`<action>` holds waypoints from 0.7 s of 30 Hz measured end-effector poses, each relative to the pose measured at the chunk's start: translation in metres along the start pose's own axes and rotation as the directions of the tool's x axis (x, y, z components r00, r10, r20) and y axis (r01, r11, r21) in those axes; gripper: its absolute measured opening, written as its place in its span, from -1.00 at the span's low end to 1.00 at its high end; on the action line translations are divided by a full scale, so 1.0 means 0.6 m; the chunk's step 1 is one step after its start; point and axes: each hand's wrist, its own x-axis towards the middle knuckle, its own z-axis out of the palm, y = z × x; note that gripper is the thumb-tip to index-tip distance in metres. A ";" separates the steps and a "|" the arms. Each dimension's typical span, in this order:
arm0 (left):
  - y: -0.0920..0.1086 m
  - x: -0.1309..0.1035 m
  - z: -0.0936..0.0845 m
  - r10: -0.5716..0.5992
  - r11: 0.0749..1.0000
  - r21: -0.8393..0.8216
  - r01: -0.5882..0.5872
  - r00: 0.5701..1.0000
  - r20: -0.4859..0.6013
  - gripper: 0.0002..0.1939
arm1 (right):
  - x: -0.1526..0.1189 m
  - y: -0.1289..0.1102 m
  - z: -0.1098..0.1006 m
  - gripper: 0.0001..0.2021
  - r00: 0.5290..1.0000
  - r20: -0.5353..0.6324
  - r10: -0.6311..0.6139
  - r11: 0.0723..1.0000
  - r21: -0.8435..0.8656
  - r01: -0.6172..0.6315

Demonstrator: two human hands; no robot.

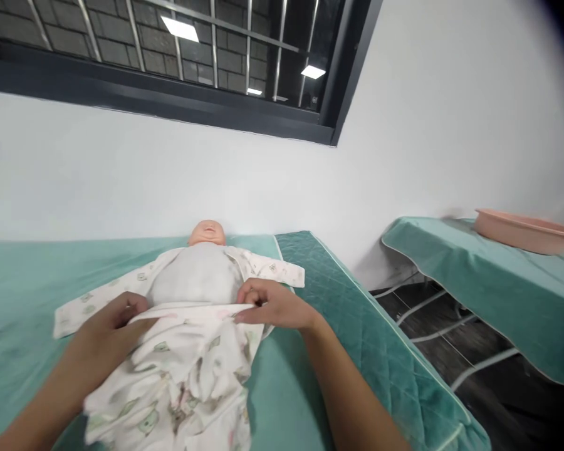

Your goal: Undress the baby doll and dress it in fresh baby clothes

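Note:
A baby doll (207, 232) lies on its back with its head toward the wall. Its torso is covered by a plain white undershirt (195, 275), and a white printed jacket (272, 269) is spread at both arms. White printed baby pants (188, 369) cover the doll's lower body. My left hand (115, 326) pinches the waistband at its left end. With fingers curled, my right hand (275, 305) grips the same waistband at the right. The band is stretched between both hands across the doll's belly. The doll's legs are hidden under the cloth.
The doll rests on a green padded bed (338, 326) set against a white wall (122, 169). A barred window (192, 56) is above. At the right stands another green-covered bed (451, 269) with a pink basin (521, 233) on it. Dark floor (432, 326) shows between the beds.

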 end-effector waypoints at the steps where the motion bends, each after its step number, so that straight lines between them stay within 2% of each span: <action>1: 0.007 -0.001 0.003 -0.030 0.999 0.025 0.031 1.000 -0.008 -0.70 | 0.005 0.009 0.002 -0.65 0.997 -0.079 -0.021 1.000 -0.001 0.021; 4: 0.019 -0.003 0.008 -0.064 0.998 0.025 0.062 0.997 0.045 -0.66 | 0.023 0.034 0.020 -0.71 0.952 -0.292 -0.089 0.996 -0.039 0.082; 6: 0.019 -0.007 0.005 -0.068 0.997 -0.022 0.071 0.990 0.123 -0.62 | 0.031 0.044 0.032 -0.70 0.940 -0.328 -0.093 0.994 -0.079 0.071; 8: 0.016 -0.012 -0.007 -0.054 0.995 -0.067 0.072 0.969 0.241 -0.60 | 0.033 0.050 0.036 -0.69 0.952 -0.299 -0.070 0.993 -0.110 0.039; 10: 0.010 -0.018 -0.024 -0.015 0.992 -0.109 0.058 0.931 0.366 -0.60 | 0.031 0.053 0.031 -0.67 0.967 -0.254 -0.027 0.992 -0.128 -0.006; 13: -0.003 -0.025 -0.048 0.063 0.984 -0.177 0.032 0.859 0.508 -0.60 | 0.022 0.051 0.016 -0.66 0.984 -0.174 0.042 0.991 -0.116 -0.063; 17: -0.015 -0.021 -0.064 0.146 0.957 -0.284 0.058 0.750 0.645 -0.75 | 0.006 0.045 0.003 -0.73 0.992 0.016 0.129 0.988 -0.091 -0.127; 19: -0.016 -0.013 -0.067 0.146 0.960 -0.274 0.054 0.739 0.658 -0.81 | 0.000 0.043 0.004 -0.79 0.986 0.048 0.162 0.981 -0.115 -0.155; 21: -0.015 -0.004 -0.067 0.128 0.972 -0.232 0.026 0.772 0.623 -0.85 | -0.004 0.042 0.007 -0.84 0.986 0.027 0.163 0.979 -0.127 -0.159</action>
